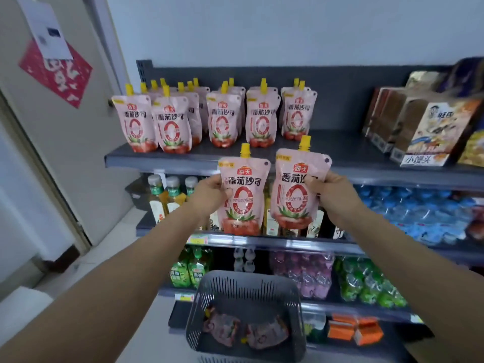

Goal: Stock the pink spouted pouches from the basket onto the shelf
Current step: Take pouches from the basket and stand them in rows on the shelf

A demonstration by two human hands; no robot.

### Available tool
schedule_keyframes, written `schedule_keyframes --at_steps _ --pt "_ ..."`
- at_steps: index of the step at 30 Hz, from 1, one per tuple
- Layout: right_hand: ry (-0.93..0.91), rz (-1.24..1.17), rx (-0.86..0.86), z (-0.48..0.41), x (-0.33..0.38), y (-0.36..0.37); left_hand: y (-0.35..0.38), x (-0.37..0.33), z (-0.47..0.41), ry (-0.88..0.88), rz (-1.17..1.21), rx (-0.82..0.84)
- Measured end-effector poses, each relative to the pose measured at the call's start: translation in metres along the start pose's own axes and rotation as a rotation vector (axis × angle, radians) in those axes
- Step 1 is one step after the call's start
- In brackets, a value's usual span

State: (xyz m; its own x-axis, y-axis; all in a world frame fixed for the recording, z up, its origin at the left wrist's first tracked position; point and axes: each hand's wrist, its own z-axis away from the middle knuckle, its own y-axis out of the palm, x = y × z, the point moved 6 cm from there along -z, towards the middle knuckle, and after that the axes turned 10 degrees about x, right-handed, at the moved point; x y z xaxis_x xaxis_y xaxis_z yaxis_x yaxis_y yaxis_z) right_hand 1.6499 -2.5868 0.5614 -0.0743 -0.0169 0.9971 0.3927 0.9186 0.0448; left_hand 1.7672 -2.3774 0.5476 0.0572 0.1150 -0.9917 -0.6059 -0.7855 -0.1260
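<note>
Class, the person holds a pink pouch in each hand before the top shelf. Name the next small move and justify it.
Probably raise the right pouch and left pouch onto the top shelf, beside the stocked pouches, where bare shelf shows. The left hand and right hand grip them upright, in front of its edge.

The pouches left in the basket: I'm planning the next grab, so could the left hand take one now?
Probably not yet. The left hand already grips a pouch up by the shelf; the basket below stands open and unobstructed.
</note>
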Motion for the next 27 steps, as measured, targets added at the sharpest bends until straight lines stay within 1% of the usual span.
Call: schedule_keyframes --at_steps 3,6,11,14,20,24,27 --pt "-0.047 -0.031 -0.050 -0.007 0.031 -0.003 -0.011 -0.036 -0.001 0.084 0.027 -0.025" --pt "-0.094 -0.037 -0.091 -0.019 0.055 -0.003 -0.031 -0.063 -0.010 0.154 0.019 -0.110" --pt "-0.155 -0.100 -0.102 -0.048 0.082 0.004 -0.059 -0.090 -0.046 0.212 -0.015 -0.159" --pt "-0.182 -0.087 -0.111 -0.075 0.094 0.011 -0.068 -0.099 -0.071 0.247 0.024 -0.171" --pt "-0.172 -0.047 -0.097 -0.134 0.096 0.029 -0.089 -0.099 -0.129 0.257 0.050 -0.203" --pt "-0.128 -0.027 -0.086 -0.172 0.080 0.041 -0.096 -0.090 -0.162 0.256 0.075 -0.189" --pt "-0.092 -0.035 -0.081 -0.195 0.064 0.046 -0.101 -0.079 -0.183 0.260 0.049 -0.178"
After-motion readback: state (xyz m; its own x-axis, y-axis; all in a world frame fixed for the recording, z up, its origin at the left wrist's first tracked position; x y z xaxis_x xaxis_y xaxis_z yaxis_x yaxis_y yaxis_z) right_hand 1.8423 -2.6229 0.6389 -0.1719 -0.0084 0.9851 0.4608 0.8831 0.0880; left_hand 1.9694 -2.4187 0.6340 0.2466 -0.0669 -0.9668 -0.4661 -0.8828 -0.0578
